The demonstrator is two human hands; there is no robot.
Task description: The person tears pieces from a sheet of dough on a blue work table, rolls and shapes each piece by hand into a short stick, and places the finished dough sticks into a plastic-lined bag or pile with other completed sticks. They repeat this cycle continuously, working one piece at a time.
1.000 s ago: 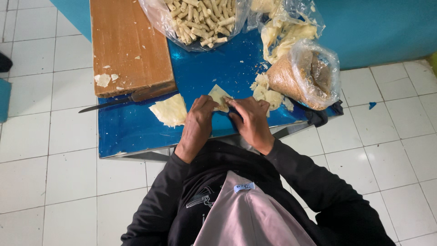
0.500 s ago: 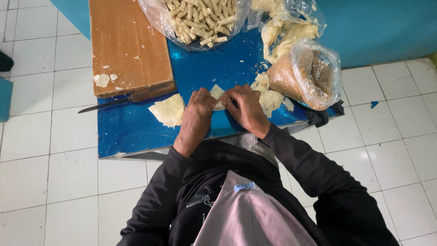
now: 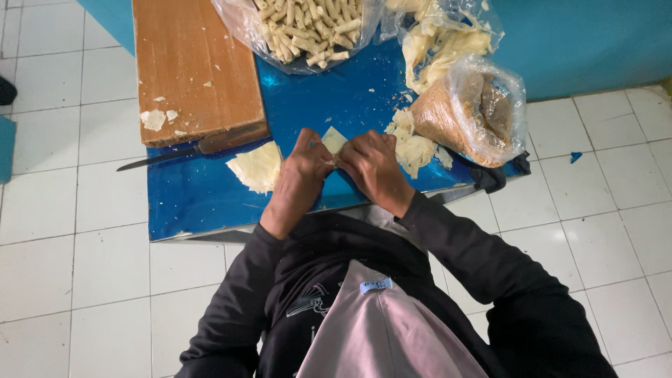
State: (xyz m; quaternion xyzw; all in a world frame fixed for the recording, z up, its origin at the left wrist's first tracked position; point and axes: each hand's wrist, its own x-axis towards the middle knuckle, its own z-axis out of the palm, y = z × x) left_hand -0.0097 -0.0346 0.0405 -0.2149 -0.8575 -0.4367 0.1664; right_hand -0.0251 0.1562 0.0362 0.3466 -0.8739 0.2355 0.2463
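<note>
Both hands meet at the middle of the blue worktop (image 3: 210,203), working one pale wrapper sheet (image 3: 334,139). Left hand (image 3: 302,170) and right hand (image 3: 373,166) sit knuckle to knuckle, fingers curled and pressed together, pinching the near edge of the sheet between them. The sheet's far corner sticks up past the fingertips; the rest is hidden under the hands, so what is inside cannot be told.

Just left of the left hand lies a stack of wrapper sheets (image 3: 257,166), flat on the worktop, near the wrist but not clearly touching. Behind it a wooden cutting board (image 3: 192,63) covers the far left of the worktop, with a few pale scraps on it. A knife (image 3: 183,150) lies along the board's near edge, blade pointing left and sticking out over the worktop's edge.

Far centre: a clear plastic bag of rolled sticks (image 3: 308,28), open. Right of it, a second clear bag with crumpled wrapper pieces (image 3: 444,45). Just right of the right hand, a loose heap of wrapper scraps (image 3: 413,147), and touching that a clear bag of brown crumbs (image 3: 469,112). A dark cloth (image 3: 497,175) hangs at the worktop's right edge. White tiled floor (image 3: 70,231) all around.
</note>
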